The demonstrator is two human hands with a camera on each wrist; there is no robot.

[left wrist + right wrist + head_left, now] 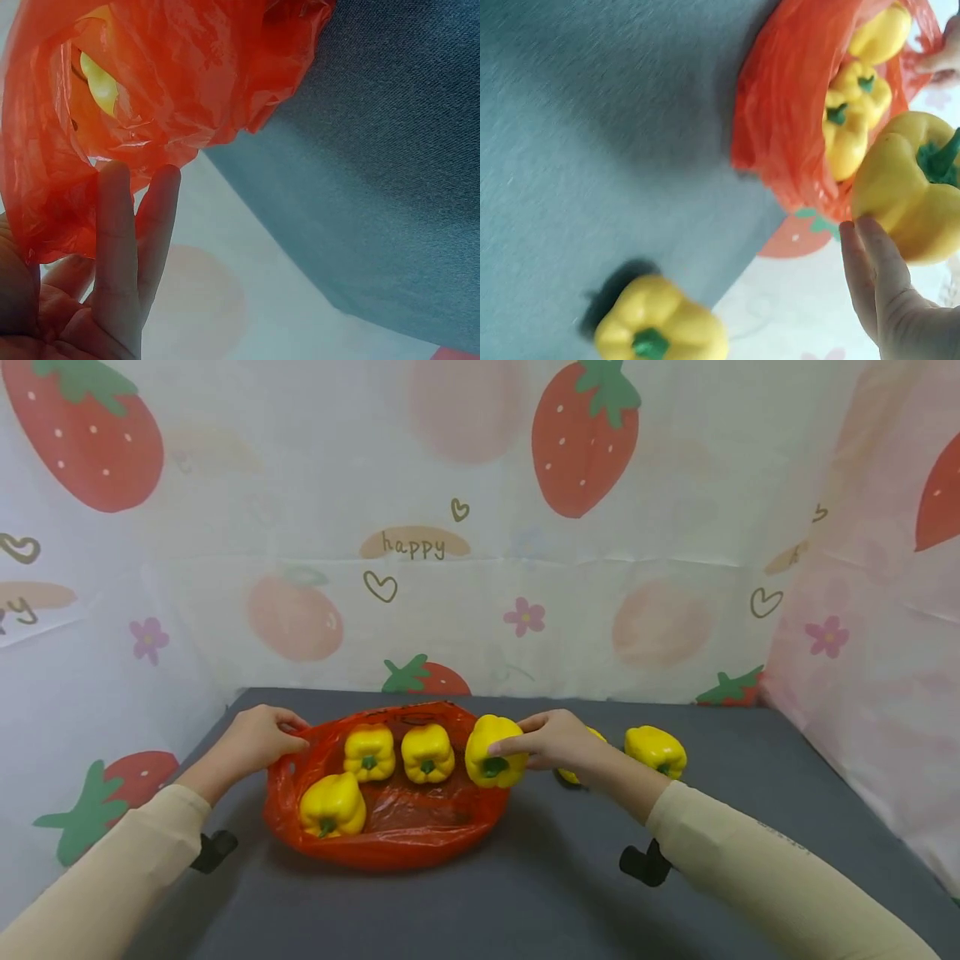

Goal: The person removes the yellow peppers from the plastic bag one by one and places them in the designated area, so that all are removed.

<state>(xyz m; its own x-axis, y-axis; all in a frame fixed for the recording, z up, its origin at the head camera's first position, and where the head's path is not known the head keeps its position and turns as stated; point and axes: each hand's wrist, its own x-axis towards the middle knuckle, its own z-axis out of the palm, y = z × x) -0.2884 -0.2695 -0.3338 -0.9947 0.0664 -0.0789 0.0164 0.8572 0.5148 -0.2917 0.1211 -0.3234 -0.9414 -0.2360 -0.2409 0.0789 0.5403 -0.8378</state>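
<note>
A red plastic bag point(390, 852) lies open on the table, with three yellow bell peppers inside: a front-left pepper point(333, 806), a back-left pepper point(370, 753) and a back-middle pepper point(427, 753). At the bag's left rim, my left hand point(258, 739) pinches the plastic; two of its fingers point(116, 240) extend straight in the left wrist view. My right hand point(558, 739) holds another yellow bell pepper point(491, 752) by its side, above the bag's right edge. That held pepper point(907, 191) shows its green stem in the right wrist view.
Right of the bag, a yellow pepper point(656, 750) sits on the grey table point(750, 793). Another yellow pepper point(567, 776) is mostly hidden behind my right hand and forearm. A strawberry-patterned cloth point(465, 610) encloses the table's back and sides.
</note>
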